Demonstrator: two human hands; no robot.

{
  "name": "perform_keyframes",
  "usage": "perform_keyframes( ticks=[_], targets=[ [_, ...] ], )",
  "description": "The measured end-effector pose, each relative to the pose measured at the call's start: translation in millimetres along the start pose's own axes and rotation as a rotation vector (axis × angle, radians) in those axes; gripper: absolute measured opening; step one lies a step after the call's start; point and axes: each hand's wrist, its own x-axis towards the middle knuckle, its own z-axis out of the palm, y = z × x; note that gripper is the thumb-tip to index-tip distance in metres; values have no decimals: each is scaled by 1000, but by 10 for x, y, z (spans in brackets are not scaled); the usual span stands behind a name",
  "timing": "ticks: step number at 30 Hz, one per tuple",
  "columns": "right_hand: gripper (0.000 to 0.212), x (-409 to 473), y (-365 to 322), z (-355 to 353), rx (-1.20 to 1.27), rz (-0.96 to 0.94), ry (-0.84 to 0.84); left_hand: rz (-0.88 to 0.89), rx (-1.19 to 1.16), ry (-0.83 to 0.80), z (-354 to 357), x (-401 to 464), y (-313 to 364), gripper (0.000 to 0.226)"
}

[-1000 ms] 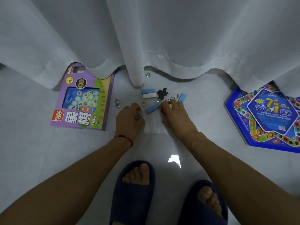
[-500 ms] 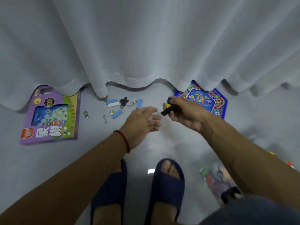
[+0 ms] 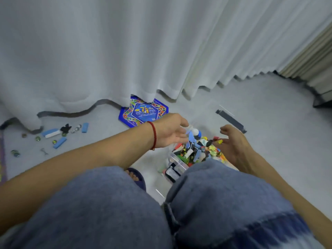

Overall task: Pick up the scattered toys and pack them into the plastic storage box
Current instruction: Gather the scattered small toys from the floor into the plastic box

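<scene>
A clear plastic storage box (image 3: pixel 173 157) stands on the floor in front of my knees, heaped with colourful small toys (image 3: pixel 195 150). My left hand (image 3: pixel 171 130) hovers over its left side with fingers stretched out and nothing in it. My right hand (image 3: pixel 233 143) hangs over the right side, fingers loosely spread, with a small yellow and black piece (image 3: pixel 219 141) at the fingertips on the pile. Left on the floor lie blue blocks (image 3: pixel 60 142), a blue and white block (image 3: pixel 51 133), a black figure (image 3: pixel 66 128), marbles (image 3: pixel 37 138) and a small wrench (image 3: pixel 44 151).
A blue hexagonal board game (image 3: pixel 143 113) lies half under the white curtain (image 3: pixel 125 51). The edge of a purple game box (image 3: pixel 2 159) shows at far left. A grey bar (image 3: pixel 230 121) sits at the box's far side. My denim knees (image 3: pixel 215 203) hide the near floor.
I turned right from the scattered pieces toward the storage box. My right hand carried the black and yellow toy over the box and opened; my left hand followed above the box.
</scene>
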Motion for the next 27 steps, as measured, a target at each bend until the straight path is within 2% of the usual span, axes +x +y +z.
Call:
perform_keyframes(
  ticks=[4,6,9,12,15,18,20,23,27],
  targets=[
    [36,-75,24,230,-130,-57,-22,91,48,204,-479,-166,-200,31],
    [31,-176,52,497,-232,-173,-98,108,45,329,-841,-316,-296,28],
    [20,-340,199,1058,-379,-310,-360,143,28,595,-1489,-605,-445,26],
    [14,-420,478,1703,-674,-379,-647,100,-10,890,-2253,-891,-809,23],
    [16,-397,802,2317,-1080,-534,-931,17,190,1221,-2938,-1168,-1341,22],
    [29,-321,1125,2915,-1437,-669,-1169,-36,356,1313,-3249,-1357,-1637,27],
    [38,-267,1357,3322,-1589,-770,-1243,-22,530,1344,-3448,-1369,-1683,34],
    [43,-256,1734,3837,-1602,-849,-1260,-38,837,1363,-3830,-1216,-1662,41],
    [52,-279,2206,4178,-1510,-944,-1235,-133,1073,1349,-4245,-909,-1508,46]
  ],
)
